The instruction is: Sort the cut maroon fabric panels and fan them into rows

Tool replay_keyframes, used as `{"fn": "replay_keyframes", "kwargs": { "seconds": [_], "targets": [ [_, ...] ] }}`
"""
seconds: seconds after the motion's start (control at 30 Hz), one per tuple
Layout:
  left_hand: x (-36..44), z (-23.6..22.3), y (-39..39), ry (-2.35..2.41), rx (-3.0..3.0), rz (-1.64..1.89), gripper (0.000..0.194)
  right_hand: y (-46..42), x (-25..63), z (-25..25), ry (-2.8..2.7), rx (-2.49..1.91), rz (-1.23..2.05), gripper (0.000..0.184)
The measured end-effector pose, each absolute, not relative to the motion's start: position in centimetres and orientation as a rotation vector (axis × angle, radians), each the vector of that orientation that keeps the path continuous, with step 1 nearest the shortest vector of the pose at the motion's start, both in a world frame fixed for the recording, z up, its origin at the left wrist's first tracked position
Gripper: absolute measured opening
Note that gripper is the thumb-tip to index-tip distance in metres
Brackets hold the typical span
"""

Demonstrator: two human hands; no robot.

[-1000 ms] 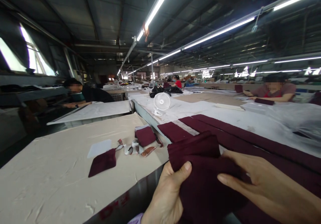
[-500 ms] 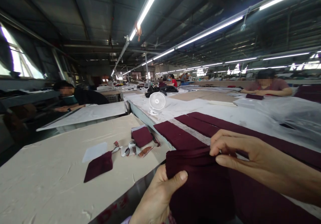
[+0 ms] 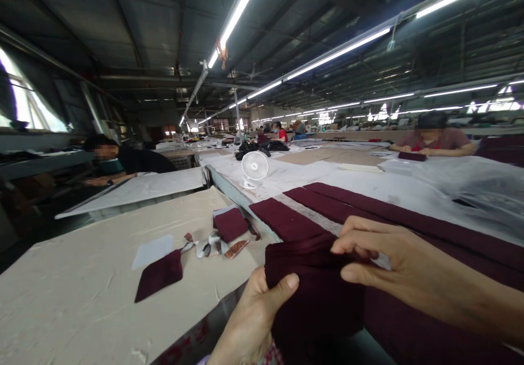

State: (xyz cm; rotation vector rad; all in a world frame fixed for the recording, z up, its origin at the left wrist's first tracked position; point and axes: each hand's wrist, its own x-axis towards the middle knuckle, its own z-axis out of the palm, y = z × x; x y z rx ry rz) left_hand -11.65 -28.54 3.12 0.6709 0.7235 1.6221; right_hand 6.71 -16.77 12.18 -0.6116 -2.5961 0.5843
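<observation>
A folded piece of dark maroon fabric (image 3: 317,294) hangs in front of me, with creased layers along its top edge. My left hand (image 3: 260,305) is closed on its left side, thumb lying across the front and the other fingers hidden behind. At the upper right edge, my right hand (image 3: 380,256) has curled fingers on the cloth, with its thumb a little lower against the front. How firmly those fingertips pinch is hard to see. Beyond the held piece, long maroon fabric panels (image 3: 282,219) lie flat on the white-covered table (image 3: 303,177).
On the beige table (image 3: 82,267) at left lie a maroon swatch (image 3: 159,275), a white sheet (image 3: 153,251), a small maroon stack (image 3: 231,224) and a patterned strip (image 3: 213,244). A white fan (image 3: 254,166) stands ahead. Clear plastic (image 3: 470,179) lies right. Co-workers sit on both sides.
The fabric and both hands have shifted slightly left. My right thumb has moved farther from the fingertips, and the view has turned a little.
</observation>
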Motion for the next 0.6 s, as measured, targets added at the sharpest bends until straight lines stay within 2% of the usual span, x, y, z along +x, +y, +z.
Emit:
{"fn": "replay_keyframes", "kwargs": {
  "seconds": [0.2,0.43,0.5,0.6],
  "targets": [
    [-11.4,3.5,-28.6,0.712,0.712,1.633,0.027,-16.9,6.4,11.5,-2.572,-0.503,0.374,0.005],
    [-10.8,3.6,-27.8,0.744,0.603,1.721,0.028,-16.8,6.0,9.7,-2.355,-0.068,-0.156,0.023],
    [-10.6,3.6,-27.6,0.723,0.554,1.758,0.027,-16.6,6.2,9.3,-2.351,-0.047,-0.152,0.023],
    [-10.5,3.5,-27.5,0.686,0.521,1.773,0.025,-16.5,6.4,9.0,-2.43,-0.181,0.085,0.019]
  ]
}}
